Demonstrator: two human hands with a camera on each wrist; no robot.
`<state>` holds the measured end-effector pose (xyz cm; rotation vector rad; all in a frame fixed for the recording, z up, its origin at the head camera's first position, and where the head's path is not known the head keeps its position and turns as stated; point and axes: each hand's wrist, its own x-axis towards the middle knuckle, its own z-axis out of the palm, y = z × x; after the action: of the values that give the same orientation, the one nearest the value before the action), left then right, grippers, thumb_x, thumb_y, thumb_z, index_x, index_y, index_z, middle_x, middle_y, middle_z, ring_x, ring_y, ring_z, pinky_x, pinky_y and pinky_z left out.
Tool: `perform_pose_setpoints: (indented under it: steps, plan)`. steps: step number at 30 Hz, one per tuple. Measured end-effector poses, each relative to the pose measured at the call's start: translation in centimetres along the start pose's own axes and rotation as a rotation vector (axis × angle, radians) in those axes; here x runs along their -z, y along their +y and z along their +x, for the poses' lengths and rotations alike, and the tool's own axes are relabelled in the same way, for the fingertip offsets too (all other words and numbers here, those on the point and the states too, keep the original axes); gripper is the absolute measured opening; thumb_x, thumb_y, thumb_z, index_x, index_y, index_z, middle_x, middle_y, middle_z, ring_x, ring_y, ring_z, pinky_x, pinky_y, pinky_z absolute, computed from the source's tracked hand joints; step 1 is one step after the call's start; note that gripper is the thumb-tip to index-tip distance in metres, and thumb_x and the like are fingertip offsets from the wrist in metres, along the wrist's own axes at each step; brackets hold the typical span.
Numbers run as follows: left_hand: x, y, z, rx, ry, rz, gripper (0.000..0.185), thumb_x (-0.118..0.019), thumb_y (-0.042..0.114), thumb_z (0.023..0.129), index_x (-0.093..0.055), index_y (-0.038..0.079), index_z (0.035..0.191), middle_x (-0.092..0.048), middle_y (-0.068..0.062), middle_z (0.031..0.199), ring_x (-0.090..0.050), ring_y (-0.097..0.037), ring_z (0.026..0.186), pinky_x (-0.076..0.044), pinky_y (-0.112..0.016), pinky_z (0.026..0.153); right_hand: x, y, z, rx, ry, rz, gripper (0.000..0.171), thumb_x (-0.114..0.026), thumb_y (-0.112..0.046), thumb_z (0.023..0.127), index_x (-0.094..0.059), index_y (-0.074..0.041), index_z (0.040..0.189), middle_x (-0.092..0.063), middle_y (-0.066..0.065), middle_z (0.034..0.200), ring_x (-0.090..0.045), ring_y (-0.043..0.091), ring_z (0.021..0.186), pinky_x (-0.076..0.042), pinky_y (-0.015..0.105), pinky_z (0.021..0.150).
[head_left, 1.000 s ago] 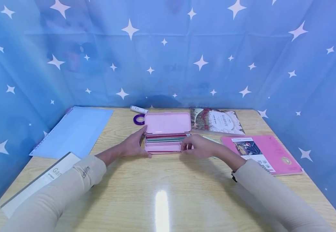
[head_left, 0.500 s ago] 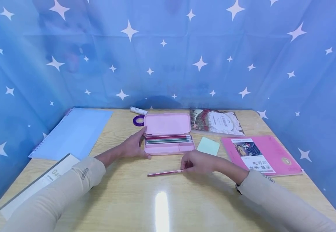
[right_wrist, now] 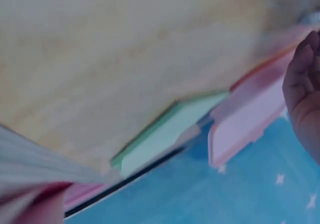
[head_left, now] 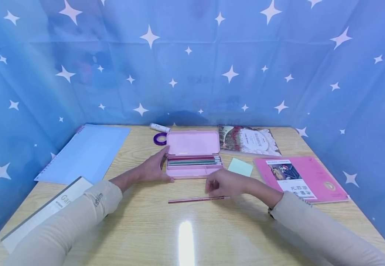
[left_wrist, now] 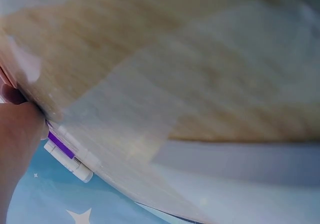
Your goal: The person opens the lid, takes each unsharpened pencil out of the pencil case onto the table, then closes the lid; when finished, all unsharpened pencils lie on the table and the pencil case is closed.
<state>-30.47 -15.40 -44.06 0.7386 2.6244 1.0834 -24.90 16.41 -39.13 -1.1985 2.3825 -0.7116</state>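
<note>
While the open pencil case [head_left: 194, 159] near the table's far edge is steadied by the left hand [head_left: 152, 168], fingers spread against its end, a red pencil [head_left: 198, 200] lies released on the table just under the loosely curled, empty right hand [head_left: 224, 184]; another pencil is probably to be drawn out next

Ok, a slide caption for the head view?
Left hand steadies open pink pencil case; right hand above red pencil.

Even, bright overhead lighting; a white glare streak lies on the glossy wooden table [head_left: 186, 240] near the front edge. Soft shadows fall beneath the forearms and behind the open pencil case [head_left: 194, 155]. The head view is sharp at centre, with wide-angle bending toward the corners of the blue star backdrop [head_left: 279, 66]. Both wrist views are heavily motion-blurred and out of focus.
</note>
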Motion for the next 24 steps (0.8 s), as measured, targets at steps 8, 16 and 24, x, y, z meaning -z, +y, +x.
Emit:
perform_pose_setpoints:
  steps: [8,16,24]
  plan:
    - [0.0,0.1,0.0,-0.006,0.002,-0.033,0.138,-0.093,0.041,0.065,0.002,0.008,0.159,-0.035,-0.012,0.154,-0.025,-0.024,0.148,-0.018,-0.037,0.120,3.1,2.8,1.7,-0.028,0.173,-0.026,0.008,-0.068,-0.006,0.091,-0.071,-0.005,0.098,-0.068,-0.001,0.084,-0.060,0.011,0.070,-0.052,0.026,0.066]
    - [-0.4,0.3,0.2,-0.006,-0.004,-0.023,0.137,-0.092,0.043,0.066,0.002,0.009,0.160,-0.042,-0.009,0.147,-0.036,-0.021,0.140,-0.028,-0.037,0.117,3.6,4.8,2.6,-0.124,0.244,-0.081,0.014,-0.073,-0.012,0.089,-0.074,-0.002,0.100,-0.072,0.006,0.095,-0.062,0.017,0.079,-0.052,0.034,0.073]
    - [-0.1,0.4,0.0,-0.012,-0.002,-0.055,0.137,-0.094,0.037,0.064,0.001,0.007,0.159,-0.043,-0.009,0.140,-0.042,-0.022,0.132,-0.031,-0.037,0.116,3.6,5.4,3.1,-0.162,0.233,-0.061,0.011,-0.072,-0.011,0.089,-0.075,-0.004,0.098,-0.072,0.004,0.093,-0.060,0.013,0.075,-0.052,0.033,0.073]
